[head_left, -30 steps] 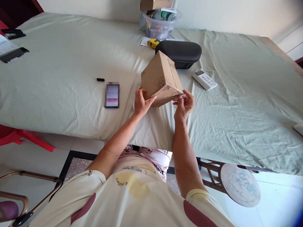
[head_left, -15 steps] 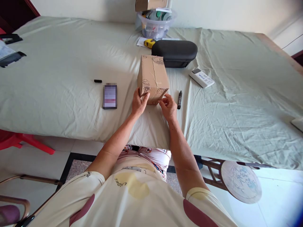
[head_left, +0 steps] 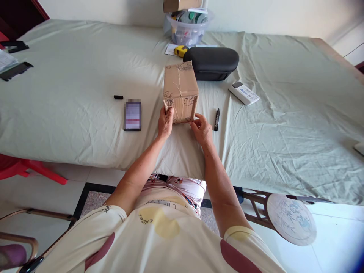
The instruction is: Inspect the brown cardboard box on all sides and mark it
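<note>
A brown cardboard box [head_left: 181, 81] with black scribbles near its corners stands on the cloth-covered table in front of me. My left hand [head_left: 165, 122] grips its near left edge, thumb on the front face and fingers round the side. At the lower right front corner, my right hand [head_left: 202, 129] pinches the box with thumb and bent fingers. An uncapped black marker [head_left: 217, 120] lies just right of my right hand. Its black cap [head_left: 118, 97] rests off to the left, above a phone [head_left: 132, 115] with a lit, blurred screen.
Behind the box sit a black hard case [head_left: 212, 62], a yellow tape measure [head_left: 180, 51] and a clear plastic tub [head_left: 187, 32] of bottles. A white device [head_left: 243, 93] lies to the right. A round stool [head_left: 292, 219] and a red chair [head_left: 36, 167] stand below the table edge.
The box has turned slightly and shifted left, so more of its front face shows. My left thumb sits closer to the box's left edge; my right hand stays by the lower right corner.
</note>
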A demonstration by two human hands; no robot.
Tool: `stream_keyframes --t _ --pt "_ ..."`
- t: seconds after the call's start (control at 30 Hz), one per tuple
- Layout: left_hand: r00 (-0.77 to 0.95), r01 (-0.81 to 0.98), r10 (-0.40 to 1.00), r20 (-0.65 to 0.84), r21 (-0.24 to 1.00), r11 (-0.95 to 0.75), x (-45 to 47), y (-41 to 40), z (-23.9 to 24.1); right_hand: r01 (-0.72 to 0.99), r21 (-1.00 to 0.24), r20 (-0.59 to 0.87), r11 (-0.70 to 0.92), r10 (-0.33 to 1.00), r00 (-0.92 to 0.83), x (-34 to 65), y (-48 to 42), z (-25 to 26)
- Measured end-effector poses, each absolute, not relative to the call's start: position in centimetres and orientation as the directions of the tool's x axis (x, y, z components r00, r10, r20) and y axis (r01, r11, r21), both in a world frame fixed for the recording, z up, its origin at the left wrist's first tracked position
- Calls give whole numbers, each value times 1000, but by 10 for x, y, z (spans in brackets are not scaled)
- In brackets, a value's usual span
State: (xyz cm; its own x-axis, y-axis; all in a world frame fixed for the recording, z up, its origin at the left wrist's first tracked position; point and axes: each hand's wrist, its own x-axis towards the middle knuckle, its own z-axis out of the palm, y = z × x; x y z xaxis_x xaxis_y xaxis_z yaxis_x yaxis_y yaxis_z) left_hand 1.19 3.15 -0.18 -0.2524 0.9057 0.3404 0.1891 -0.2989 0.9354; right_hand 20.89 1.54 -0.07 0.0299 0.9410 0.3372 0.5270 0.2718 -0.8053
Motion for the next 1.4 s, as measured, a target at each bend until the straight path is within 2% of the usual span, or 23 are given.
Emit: stream_keyframes --t 0.13,0.37,0.63,0.83,1.0,1.17,1.27,1.4 --pt "-201 203 913 354 927 -315 12 34 -6 497 -826 334 266 941 51 209 14 0" --pt "-112 450 867 486 802 -392 22 30 -16 475 -842 321 255 945 61 210 13 1" --pt "-80 520 925 372 807 -280 26 14 8 542 -817 296 195 950 104 203 11 3" --pt "-115 491 948 296 847 -204 23 16 13 499 -835 325 233 940 104 202 11 1" --pt "-113 393 952 284 893 -220 20 21 8 411 -856 375 314 924 77 200 10 1" --pt "-112 329 950 292 913 -242 19 22 4 379 -868 397 320 907 144 198 6 8" --pt "-116 346 951 288 909 -233 18 22 4 389 -872 384 296 908 170 197 3 13" --pt "-136 462 938 320 858 -226 18 22 4 388 -883 345 264 926 156 194 0 16"
